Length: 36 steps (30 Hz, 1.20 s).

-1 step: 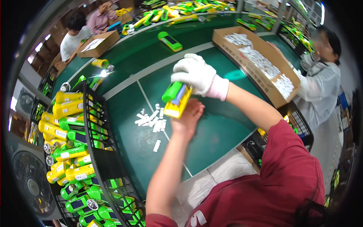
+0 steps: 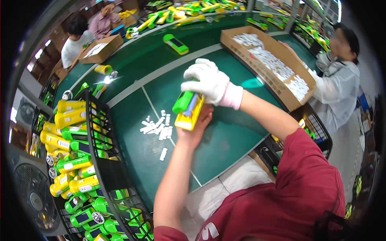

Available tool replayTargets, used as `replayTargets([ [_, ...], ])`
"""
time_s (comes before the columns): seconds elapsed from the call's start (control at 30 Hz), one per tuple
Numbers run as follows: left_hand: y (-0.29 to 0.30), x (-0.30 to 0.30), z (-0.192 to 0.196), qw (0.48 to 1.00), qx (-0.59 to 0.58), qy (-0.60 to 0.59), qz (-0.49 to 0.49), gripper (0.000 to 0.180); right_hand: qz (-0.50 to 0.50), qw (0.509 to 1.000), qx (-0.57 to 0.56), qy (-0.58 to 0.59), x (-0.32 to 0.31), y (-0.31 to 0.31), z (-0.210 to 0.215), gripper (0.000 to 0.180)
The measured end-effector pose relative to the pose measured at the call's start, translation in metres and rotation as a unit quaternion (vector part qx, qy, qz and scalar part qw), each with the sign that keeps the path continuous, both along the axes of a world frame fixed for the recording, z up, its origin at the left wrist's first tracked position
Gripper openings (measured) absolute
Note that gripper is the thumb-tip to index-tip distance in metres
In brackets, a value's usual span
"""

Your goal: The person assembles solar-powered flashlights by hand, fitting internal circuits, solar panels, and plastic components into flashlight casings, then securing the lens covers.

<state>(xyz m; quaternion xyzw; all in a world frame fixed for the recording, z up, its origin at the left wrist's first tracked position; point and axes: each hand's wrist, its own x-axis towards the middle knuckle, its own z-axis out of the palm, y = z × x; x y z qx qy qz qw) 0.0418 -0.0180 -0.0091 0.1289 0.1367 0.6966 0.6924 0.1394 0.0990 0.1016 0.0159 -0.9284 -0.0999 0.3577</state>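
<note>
My gloved right hand (image 2: pixel 207 82), in white, grips an opened yellow-and-green flashlight (image 2: pixel 187 108) from above. A blue part (image 2: pixel 190 105) shows between its green and yellow halves. My bare left hand (image 2: pixel 197 128) is beneath and behind the flashlight's lower end. Its visible fingers stretch out to the right; the thumb and part of the palm are hidden, and I cannot tell whether it touches the flashlight. On the green tabletop (image 2: pixel 225 148), small white pieces (image 2: pixel 157 127) lie in a loose pile left of my hands, with a single one nearer me.
At left, a black basket (image 2: pixel 105 168) holds many yellow and green flashlights. A divided cardboard box (image 2: pixel 251 66) of white pieces stands at right beside a co-worker (image 2: pixel 335 84). A green flashlight (image 2: pixel 176 44) lies beyond the metal strip. Two people sit at far left.
The view has shifted slightly, and my hands with the flashlight sit slightly lower relative to the white pile. My right hand keeps its grip on the flashlight.
</note>
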Motion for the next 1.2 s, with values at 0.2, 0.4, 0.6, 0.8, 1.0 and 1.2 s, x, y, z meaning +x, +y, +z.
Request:
replayTargets([
  [0.2,-0.010,0.017,0.039,0.990,-0.029,0.003,-0.137,0.058,-0.141,0.989,0.045,0.011,0.051,-0.030,-0.038,0.029],
  [0.4,-0.009,0.017,0.027,0.992,-0.042,0.038,-0.114,0.044,-0.189,0.980,-0.036,-0.058,0.071,-0.060,-0.025,0.046],
  [0.6,-0.006,0.018,0.023,0.991,-0.058,0.116,-0.017,0.038,-0.234,0.925,-0.300,-0.003,0.057,-0.076,-0.019,0.036],
  [0.8,-0.003,0.021,0.029,0.983,-0.077,0.162,0.044,0.059,-0.309,0.900,-0.302,-0.059,0.023,-0.093,-0.024,0.042],
  [1.0,0.003,0.016,0.018,0.965,-0.047,0.210,0.149,0.048,-0.397,0.848,-0.334,-0.108,-0.002,-0.090,-0.017,0.049],
  [1.2,0.007,0.015,0.019,0.955,-0.108,0.199,0.191,0.048,-0.335,0.813,-0.473,-0.050,0.018,-0.091,-0.011,0.053],
])
